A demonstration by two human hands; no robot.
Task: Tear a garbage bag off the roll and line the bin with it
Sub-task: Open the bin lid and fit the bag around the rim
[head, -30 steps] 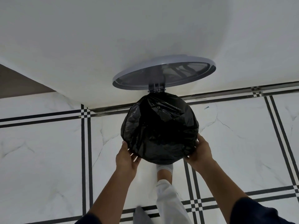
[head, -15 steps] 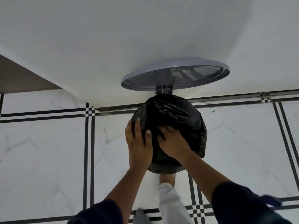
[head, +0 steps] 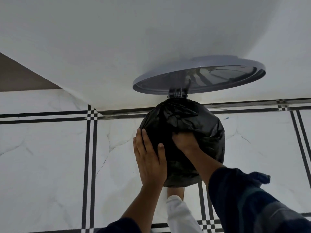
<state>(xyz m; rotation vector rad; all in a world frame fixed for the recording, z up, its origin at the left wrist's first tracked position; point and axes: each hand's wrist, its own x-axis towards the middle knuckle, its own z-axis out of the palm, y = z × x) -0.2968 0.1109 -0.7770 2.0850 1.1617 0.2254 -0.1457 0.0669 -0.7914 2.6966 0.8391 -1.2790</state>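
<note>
Clearly the black bag, thin and slippery over the bin, wanted rim-holding: left hand lay flat, fingers spread; right hand pushed inside, fingers hidden.

Indoor room, domestic by my read, though I can't say which room. Floor is glossy white marble-look tile with black double-line borders and small checkered squares at the crossings. Plain white wall meets it at a dark strip. A brown surface shows at far left; can't identify it. A small round pedal-type bin, its grey lid hinged open, stands against the wall.
</note>
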